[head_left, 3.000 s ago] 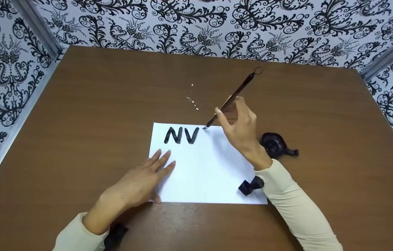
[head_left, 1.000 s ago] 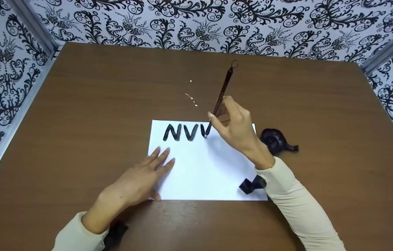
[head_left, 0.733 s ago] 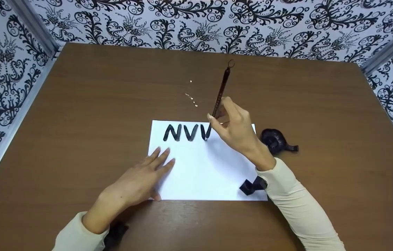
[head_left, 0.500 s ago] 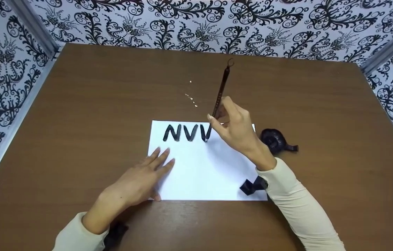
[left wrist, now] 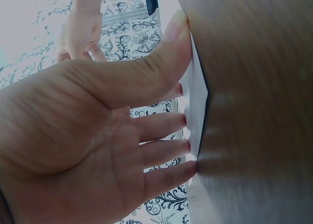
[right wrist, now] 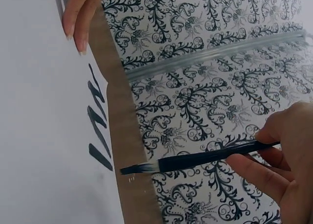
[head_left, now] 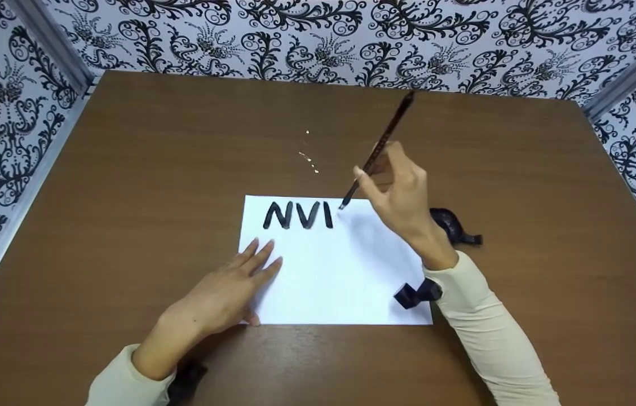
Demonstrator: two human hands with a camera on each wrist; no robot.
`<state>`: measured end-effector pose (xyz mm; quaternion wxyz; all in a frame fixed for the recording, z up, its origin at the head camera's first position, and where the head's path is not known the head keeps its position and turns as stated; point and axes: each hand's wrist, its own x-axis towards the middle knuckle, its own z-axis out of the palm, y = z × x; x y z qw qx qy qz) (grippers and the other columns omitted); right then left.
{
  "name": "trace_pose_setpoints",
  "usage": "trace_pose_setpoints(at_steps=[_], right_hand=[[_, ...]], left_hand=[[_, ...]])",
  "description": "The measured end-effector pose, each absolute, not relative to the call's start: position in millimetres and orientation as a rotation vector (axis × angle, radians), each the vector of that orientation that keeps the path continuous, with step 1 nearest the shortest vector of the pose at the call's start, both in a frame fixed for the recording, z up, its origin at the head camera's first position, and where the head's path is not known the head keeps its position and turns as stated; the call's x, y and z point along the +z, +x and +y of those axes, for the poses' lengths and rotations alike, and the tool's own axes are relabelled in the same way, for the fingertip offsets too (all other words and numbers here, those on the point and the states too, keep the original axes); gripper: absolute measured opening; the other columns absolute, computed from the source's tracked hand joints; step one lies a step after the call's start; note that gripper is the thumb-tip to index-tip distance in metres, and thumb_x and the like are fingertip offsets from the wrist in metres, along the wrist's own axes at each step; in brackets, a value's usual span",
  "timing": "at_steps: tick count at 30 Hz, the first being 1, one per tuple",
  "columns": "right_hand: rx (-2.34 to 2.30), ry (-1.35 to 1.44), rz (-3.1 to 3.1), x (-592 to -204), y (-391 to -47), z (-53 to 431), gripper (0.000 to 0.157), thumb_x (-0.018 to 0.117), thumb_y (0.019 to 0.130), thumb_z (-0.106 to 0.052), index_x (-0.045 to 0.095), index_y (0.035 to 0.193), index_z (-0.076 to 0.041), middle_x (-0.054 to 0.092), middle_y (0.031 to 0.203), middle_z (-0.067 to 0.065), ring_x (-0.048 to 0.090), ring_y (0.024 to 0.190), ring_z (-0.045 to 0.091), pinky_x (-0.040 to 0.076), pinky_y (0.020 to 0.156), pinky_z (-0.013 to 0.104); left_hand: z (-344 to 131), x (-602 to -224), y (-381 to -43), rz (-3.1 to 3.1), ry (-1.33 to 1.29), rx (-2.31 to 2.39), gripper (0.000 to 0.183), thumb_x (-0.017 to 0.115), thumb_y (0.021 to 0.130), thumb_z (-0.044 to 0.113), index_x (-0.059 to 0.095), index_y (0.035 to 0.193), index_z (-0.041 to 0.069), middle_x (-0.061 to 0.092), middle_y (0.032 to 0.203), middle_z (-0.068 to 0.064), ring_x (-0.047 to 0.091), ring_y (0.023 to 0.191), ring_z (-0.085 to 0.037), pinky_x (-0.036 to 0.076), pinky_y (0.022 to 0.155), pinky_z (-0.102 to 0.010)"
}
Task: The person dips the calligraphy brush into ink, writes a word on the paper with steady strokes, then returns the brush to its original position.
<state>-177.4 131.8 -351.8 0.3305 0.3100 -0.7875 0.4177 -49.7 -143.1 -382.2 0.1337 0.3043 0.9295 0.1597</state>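
A white sheet of paper (head_left: 335, 270) lies on the brown table, bearing black painted strokes (head_left: 298, 215) along its top: an N, a V shape and a single slanted stroke. My left hand (head_left: 216, 299) rests on the sheet's left side with fingers spread; in the left wrist view the thumb (left wrist: 146, 75) touches near the paper's edge. Between thumb and fingers my right hand (head_left: 405, 203) pinches a dark paintbrush (head_left: 381, 144), tilted up to the right. Its inked tip (right wrist: 131, 169) is just right of the last stroke; whether it touches the paper I cannot tell.
A dark round pot with a short spout (head_left: 456, 228) stands right of the paper, partly hidden by the right hand. A black device (head_left: 416, 293) sits at the right wrist. Small light flecks (head_left: 309, 160) lie beyond the sheet. Black-and-white patterned panels (head_left: 318, 42) border the table.
A third slanted stroke was painted downward beside the V shape. Since then the right hand has moved up and right with the paintbrush, uncovering that stroke. The left hand stays in place.
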Motion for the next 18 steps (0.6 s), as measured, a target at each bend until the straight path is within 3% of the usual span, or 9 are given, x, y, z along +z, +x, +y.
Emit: trace_pose_setpoints(at_steps=[9,18], right_hand=[[1.146,0.81,-2.015,-365,-185,132,0.02,0.069,0.084,0.0,0.052,0.095,0.002,0.062,0.08,0.009,0.068,0.071,0.017,0.053,0.058,0.018],[1.145,0.839,-2.026,-371,-187,132,0.02,0.069,0.084,0.001,0.052,0.094,0.003,0.061,0.08,0.011,0.067,0.072,0.02,0.055,0.056,0.025]], left_hand=[[-143,-381,-50,2.688,0.858,0.454,0.088,0.078,0.073,0.023,0.034,0.147,0.004,0.015,0.157,-0.017,0.011,0.143,-0.037,0.033,0.1,-0.06],[-143,-381,-50,2.687,0.868,0.453,0.089,0.077,0.073,0.025,0.034,0.147,0.004,0.015,0.156,-0.018,0.011,0.142,-0.038,0.035,0.098,-0.062]])
